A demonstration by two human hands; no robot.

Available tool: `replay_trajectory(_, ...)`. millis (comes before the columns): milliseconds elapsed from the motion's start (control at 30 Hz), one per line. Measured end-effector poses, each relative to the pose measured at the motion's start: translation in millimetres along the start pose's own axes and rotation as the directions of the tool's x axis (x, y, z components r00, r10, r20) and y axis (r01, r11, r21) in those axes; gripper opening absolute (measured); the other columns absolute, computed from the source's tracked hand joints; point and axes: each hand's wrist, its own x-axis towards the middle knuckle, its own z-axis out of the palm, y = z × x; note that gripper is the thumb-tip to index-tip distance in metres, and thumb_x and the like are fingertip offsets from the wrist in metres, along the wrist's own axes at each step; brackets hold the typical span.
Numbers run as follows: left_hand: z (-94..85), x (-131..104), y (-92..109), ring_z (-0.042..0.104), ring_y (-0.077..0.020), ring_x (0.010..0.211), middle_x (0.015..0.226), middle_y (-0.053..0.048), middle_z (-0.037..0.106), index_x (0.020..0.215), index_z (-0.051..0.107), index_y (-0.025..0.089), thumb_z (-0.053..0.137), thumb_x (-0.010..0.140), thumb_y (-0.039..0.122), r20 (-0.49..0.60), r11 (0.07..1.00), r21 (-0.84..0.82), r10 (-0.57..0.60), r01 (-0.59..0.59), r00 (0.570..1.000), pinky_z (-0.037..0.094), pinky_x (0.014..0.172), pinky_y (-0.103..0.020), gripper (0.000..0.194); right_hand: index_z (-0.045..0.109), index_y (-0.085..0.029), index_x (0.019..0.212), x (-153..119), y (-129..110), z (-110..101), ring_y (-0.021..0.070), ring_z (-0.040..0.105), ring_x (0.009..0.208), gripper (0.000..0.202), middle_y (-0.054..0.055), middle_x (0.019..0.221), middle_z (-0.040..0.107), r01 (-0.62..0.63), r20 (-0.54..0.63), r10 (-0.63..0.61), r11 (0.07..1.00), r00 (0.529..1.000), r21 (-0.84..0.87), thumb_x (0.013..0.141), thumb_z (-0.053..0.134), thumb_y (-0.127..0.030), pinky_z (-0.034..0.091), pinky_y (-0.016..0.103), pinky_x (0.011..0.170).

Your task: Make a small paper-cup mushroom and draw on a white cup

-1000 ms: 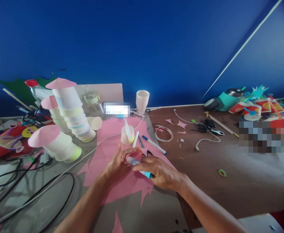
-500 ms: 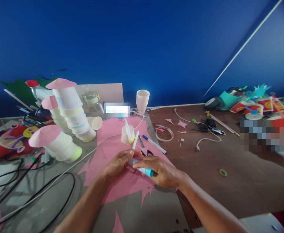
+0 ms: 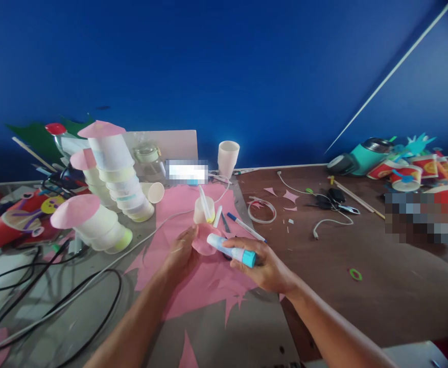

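Observation:
My left hand (image 3: 184,250) grips a rounded pink paper piece (image 3: 203,244) by its left edge. In my right hand (image 3: 266,263) is a glue stick (image 3: 242,254), white with a turquoise end toward the palm. Its white end lies over the pink piece; I cannot tell whether it touches. Beneath both hands spreads a large pink paper sheet (image 3: 189,294) with jagged cut edges. Just beyond stands a paper cup (image 3: 199,210) with a white pen in it. Another white marker (image 3: 217,216) and a blue-capped marker (image 3: 245,226) lie beside it. Dark scissor handles are partly hidden behind the glue stick.
Stacked cup towers with pink cone tops (image 3: 118,174) stand at left, above tangled black cables (image 3: 118,286). White cups (image 3: 228,156) are by the blue wall. Rightward lie a coiled tube (image 3: 262,211), a white cable (image 3: 333,221), keys and paper scraps. Red cups (image 3: 405,179) sit far right.
My right hand has shifted slightly right and raised the glue stick's white end into view. The pink paper piece now shows in my left hand. The whole view has shifted slightly.

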Motion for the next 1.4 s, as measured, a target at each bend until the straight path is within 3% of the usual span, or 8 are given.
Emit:
replay_trajectory(300,4.5,-3.4,-12.0,0.069,-0.0181,0.074,0.084,-0.008,0.076,0.089,0.079,0.01,0.083,0.077,0.053,0.187,0.995,-0.035,-0.088,0.096,0.978,0.055,0.069,-0.027,0.045,0.07,-0.023,0.125,1.3,2.8,6.6,0.0224,0.073,0.102,0.038,0.009,0.123,0.075,-0.089,0.039,0.09,0.996,0.995,-0.024,0.087,0.07,-0.026,0.059,0.03,0.083)
replay_trajectory(500,7.0,-7.1,-11.5,0.07,-0.0256,0.091,0.098,-0.014,0.077,0.097,0.078,0.009,0.075,0.075,0.071,0.224,0.993,-0.026,-0.106,0.115,0.969,0.055,0.083,-0.033,0.066,0.069,-0.02,0.125,0.5,0.5,7.3,0.0218,0.072,0.091,0.041,0.01,0.113,0.077,-0.019,0.066,0.025,0.997,0.997,-0.08,0.089,0.072,-0.041,0.056,0.03,0.077)
replay_trajectory(633,7.3,-7.1,-8.9,0.069,-0.027,0.09,0.097,-0.016,0.077,0.099,0.077,0.008,0.065,0.077,0.08,0.271,0.99,0.018,-0.138,0.138,0.953,0.053,0.083,-0.034,0.076,0.072,-0.023,0.118,2.2,2.1,6.6,0.0218,0.071,0.091,0.028,0.008,0.104,0.077,0.12,0.131,-0.093,0.969,0.987,-0.216,0.09,0.068,-0.025,0.056,0.033,0.082)
replay_trajectory(767,7.3,-5.5,-5.3,0.068,-0.0244,0.087,0.091,-0.013,0.076,0.101,0.077,0.008,0.065,0.077,0.078,0.282,0.991,0.016,-0.131,0.132,0.95,0.053,0.082,-0.032,0.075,0.073,-0.025,0.118,4.3,5.0,4.3,0.0218,0.07,0.1,0.038,0.011,0.118,0.072,0.225,0.213,-0.154,0.902,0.965,-0.367,0.088,0.059,-0.006,0.057,0.033,0.083)
replay_trajectory(900,6.4,-5.1,-3.6,0.067,-0.022,0.081,0.087,-0.012,0.076,0.101,0.077,0.007,0.067,0.077,0.078,0.321,0.987,0.026,-0.157,0.156,0.934,0.052,0.078,-0.03,0.076,0.072,-0.024,0.123,3.6,7.3,3.8,0.0228,0.07,0.101,0.041,0.011,0.118,0.074,0.267,0.256,-0.169,0.866,0.952,-0.422,0.09,0.057,-0.006,0.056,0.034,0.085)
replay_trajectory(1100,-2.3,-3.1,-8.7,0.07,-0.0257,0.085,0.091,-0.016,0.077,0.106,0.076,0.006,0.062,0.08,0.077,0.27,0.982,0.012,-0.187,0.19,0.945,0.054,0.08,-0.033,0.077,0.07,-0.022,0.123,1.0,3.3,17.4,0.0222,0.07,0.092,0.037,0.011,0.115,0.075,-0.119,0.003,0.119,0.991,0.993,0.057,0.088,0.072,-0.033,0.056,0.033,0.077)
replay_trajectory(1267,-2.3,-3.1,-12.3,0.069,-0.0279,0.099,0.102,-0.015,0.077,0.113,0.075,0.01,0.061,0.083,0.075,0.305,0.992,0.008,-0.12,0.124,0.945,0.054,0.089,-0.035,0.073,0.066,-0.021,0.121,3.9,1.3,28.6,0.0066,0.042,0.047,0.052,-0.002,0.069,0.064,-0.406,0.055,0.476,0.677,0.878,0.613,0.079,0.081,-0.05,0.029,0.02,0.045)
replay_trajectory(1400,-4.4,-2.8,-12.8,0.067,-0.0287,0.112,0.107,-0.012,0.078,0.117,0.075,0.013,0.061,0.085,0.073,0.301,0.995,0.027,-0.099,0.095,0.948,0.05,0.101,-0.036,0.069,0.07,-0.023,0.116,6.2,-1.1,23.9,0.0063,0.04,0.049,0.053,-0.003,0.068,0.061,-0.426,0.098,0.502,0.597,0.86,0.68,0.073,0.087,-0.049,0.024,0.02,0.046)
